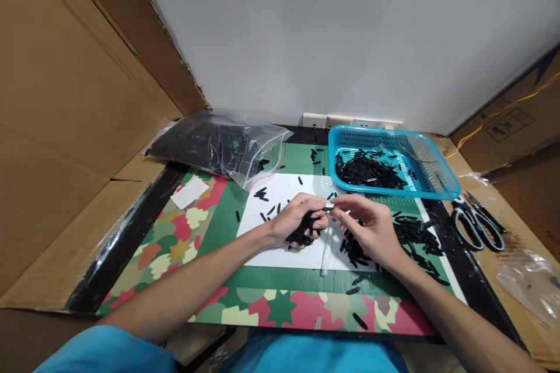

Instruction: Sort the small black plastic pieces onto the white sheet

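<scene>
Fingers [321, 218] of left hand [297, 220] curled shut round a bunch of black pieces [303, 230], over the white sheet [284, 189]. Right hand [371, 227] fingers pinched on one black piece [328, 208], held between both hands; small clear bag [326, 253] hangs under it. Loose black pieces pile [413, 233] right of sheet. Blue basket [431, 183] behind-right of sheet, big plastic bag [219, 145] behind-left, scissors [476, 224] far right of it.

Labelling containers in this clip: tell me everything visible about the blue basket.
The blue basket is a shallow rectangular tray of translucent turquoise plastic with perforated walls and a solid rim. It sits flat at the table's far right, near the wall. A heap of small black pieces fills its left part, under a bit of clear film. Neither hand touches it.
</scene>
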Motion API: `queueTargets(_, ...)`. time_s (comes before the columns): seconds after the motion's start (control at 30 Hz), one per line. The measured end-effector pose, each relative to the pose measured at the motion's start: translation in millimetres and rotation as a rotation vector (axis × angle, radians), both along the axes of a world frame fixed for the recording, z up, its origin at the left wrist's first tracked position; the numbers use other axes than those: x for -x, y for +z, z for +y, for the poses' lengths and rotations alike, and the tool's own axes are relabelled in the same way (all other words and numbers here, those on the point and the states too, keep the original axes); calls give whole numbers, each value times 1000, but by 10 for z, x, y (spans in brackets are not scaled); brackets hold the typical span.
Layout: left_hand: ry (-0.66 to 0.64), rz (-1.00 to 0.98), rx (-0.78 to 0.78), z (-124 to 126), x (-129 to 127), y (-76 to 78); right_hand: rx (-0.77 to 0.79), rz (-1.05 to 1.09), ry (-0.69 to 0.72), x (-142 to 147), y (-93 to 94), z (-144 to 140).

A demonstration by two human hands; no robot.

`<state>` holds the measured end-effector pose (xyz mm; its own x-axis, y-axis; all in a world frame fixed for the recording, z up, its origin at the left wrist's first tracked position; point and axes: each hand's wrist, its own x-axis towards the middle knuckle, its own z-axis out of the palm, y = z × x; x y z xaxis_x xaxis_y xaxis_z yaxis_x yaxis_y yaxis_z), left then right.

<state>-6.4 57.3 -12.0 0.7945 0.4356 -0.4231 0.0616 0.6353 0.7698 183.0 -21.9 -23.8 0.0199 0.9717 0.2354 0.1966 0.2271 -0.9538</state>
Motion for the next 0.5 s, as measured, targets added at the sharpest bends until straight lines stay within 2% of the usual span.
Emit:
queueTargets(0.13,-4,-2,0,-1,-1,-8,-21,-63,-20,-4,3,9)
queueTargets(0.5,-16,-12,35,10,-2,0,1,-67,5,-3,10,6)
